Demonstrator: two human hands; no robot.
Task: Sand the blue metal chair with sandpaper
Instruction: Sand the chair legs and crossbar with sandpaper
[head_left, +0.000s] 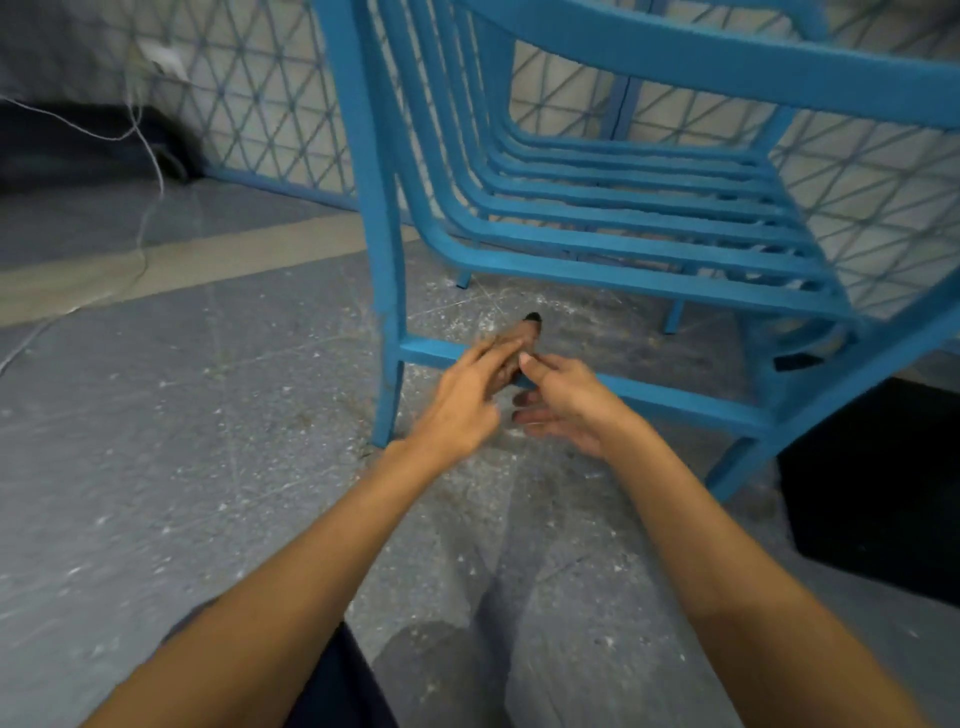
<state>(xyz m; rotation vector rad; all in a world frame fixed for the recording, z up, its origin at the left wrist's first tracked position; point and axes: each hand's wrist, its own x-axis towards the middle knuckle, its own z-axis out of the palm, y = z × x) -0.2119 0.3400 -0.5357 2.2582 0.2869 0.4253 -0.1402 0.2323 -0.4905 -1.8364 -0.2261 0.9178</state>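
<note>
Sanding step in hand on the blue chair (649, 280), at its lower rail (675, 402). Left grip (462, 405) presses sandpaper (519, 340) onto the rail, fingers straight; right grip (566, 410) adjoins, hold indeterminate. Next move likely calls for steady strokes along the rail

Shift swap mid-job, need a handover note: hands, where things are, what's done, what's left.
Hands: the left hand has straight fingers lying on the sandpaper, with no grip on it. The right hand seems to pinch the sandpaper's near end between index finger and thumb; it is blurred, so unsure.
Things: the sandpaper lies against the low side bar of the chair, close to the leg. The chair stands on the speckled floor.
Done: no bare metal shows; the paint looks blue all over.
Left: probably sand this bar, then the rest of the frame.
</note>
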